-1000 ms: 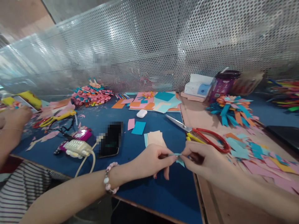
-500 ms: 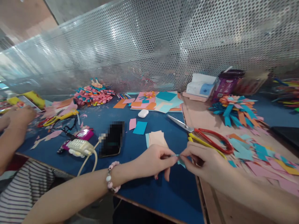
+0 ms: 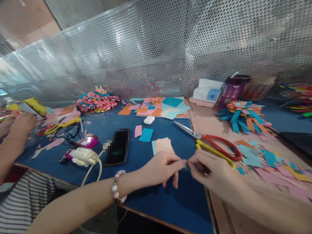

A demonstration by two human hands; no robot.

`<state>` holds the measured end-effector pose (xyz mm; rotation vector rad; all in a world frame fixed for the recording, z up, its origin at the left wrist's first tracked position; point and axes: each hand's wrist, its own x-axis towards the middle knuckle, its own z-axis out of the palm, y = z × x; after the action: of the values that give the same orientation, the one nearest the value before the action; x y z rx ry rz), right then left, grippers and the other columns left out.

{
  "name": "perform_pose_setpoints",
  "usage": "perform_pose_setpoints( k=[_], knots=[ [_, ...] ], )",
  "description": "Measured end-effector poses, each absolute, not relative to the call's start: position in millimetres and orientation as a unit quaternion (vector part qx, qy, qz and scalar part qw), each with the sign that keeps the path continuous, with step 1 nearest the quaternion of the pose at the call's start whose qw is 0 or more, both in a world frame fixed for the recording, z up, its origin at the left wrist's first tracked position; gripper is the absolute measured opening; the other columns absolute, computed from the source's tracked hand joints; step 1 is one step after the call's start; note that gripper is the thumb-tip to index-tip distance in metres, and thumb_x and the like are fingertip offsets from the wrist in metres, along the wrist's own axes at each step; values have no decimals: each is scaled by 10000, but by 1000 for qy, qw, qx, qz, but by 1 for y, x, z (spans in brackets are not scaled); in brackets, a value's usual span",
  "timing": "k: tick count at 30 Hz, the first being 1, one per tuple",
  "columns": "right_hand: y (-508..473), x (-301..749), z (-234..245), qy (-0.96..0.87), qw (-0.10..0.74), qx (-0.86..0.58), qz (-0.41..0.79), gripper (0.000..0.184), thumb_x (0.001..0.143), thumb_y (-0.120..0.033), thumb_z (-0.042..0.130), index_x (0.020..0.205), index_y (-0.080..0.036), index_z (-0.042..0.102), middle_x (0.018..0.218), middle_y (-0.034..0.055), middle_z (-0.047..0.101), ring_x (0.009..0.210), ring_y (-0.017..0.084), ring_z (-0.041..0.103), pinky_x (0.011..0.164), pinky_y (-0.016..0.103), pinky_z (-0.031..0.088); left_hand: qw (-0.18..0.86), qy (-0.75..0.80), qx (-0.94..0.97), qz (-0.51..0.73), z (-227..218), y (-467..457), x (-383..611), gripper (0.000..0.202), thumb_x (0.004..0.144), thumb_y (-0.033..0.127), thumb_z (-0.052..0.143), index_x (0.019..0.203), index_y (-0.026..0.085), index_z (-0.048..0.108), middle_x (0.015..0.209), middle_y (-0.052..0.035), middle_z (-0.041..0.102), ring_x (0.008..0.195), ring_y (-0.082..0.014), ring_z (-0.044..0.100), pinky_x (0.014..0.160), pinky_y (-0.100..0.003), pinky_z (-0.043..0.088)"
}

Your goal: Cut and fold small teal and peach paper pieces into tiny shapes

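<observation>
Between the fingertips of both hands is a small light blue piece of paper (image 3: 187, 167), mostly hidden by the fingers. My left hand (image 3: 162, 167), with a beaded bracelet (image 3: 117, 187) at the wrist, pinches it from the left. My right hand (image 3: 211, 169) pinches it from the right. Just beyond my left hand lie cream paper pieces (image 3: 163, 145) over a light blue one. Scissors with red and yellow handles (image 3: 219, 146) lie beyond my right hand, blades toward the far left. A blue paper square (image 3: 146, 135) and a pink one (image 3: 138, 131) are farther off.
A black phone (image 3: 117, 146), a white case (image 3: 149, 120) and a corded pale device (image 3: 84, 154) lie on the blue table. Paper scraps (image 3: 273, 169) cover the right side near a fringed paper flower (image 3: 243, 115). Another person's hands (image 3: 23, 125) work at far left.
The light blue paper between my fingers shows less than before, more covered by my right fingertips. My hands stay pinched together in nearly the same place.
</observation>
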<state>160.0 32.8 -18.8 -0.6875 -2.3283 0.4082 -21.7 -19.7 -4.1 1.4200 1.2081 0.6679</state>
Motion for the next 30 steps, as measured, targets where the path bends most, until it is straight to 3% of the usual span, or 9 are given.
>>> perform_pose_setpoints(
  k=[6,8,14,20,25,30],
  knots=[
    [32,159,-19,-906,352,-193,-134,248,866,-158,464,653,-171,590,586,-1,483,477,124,445,436,282,245,533,513,605,294,-2,-20,-21,314,895,382,385,743,148,528,509,15,587,288,-40,371,312,-139,325],
    [32,159,-18,-907,341,-180,-171,256,878,-159,451,666,-169,596,588,7,502,491,136,472,447,291,261,533,513,603,298,-1,-20,-21,316,895,382,385,754,145,540,504,16,581,287,-39,370,310,-137,325],
    [33,163,-21,-906,365,-213,-4,105,887,-210,501,903,-174,599,729,-1,566,535,94,502,493,232,358,538,507,595,315,0,-21,-21,316,892,403,403,814,144,567,496,30,575,280,-38,366,304,-141,322],
    [33,164,-19,-891,362,-239,132,89,894,-207,500,870,-181,581,713,-7,521,551,80,475,525,206,383,533,511,593,323,1,-21,-22,349,888,430,409,841,133,585,506,29,586,285,-35,356,317,-151,333],
    [31,163,-18,-893,361,-232,136,106,882,-173,485,847,-172,585,689,1,516,555,90,476,517,211,379,538,511,591,315,1,-22,-21,351,887,438,407,812,133,563,498,23,584,287,-38,352,318,-151,322],
    [34,164,-21,-916,348,-200,-9,123,851,-151,506,806,-163,620,652,5,535,509,104,466,466,242,331,545,518,586,303,-2,-22,-20,372,888,471,385,804,142,537,493,24,585,283,-44,352,313,-154,320]
  ],
)
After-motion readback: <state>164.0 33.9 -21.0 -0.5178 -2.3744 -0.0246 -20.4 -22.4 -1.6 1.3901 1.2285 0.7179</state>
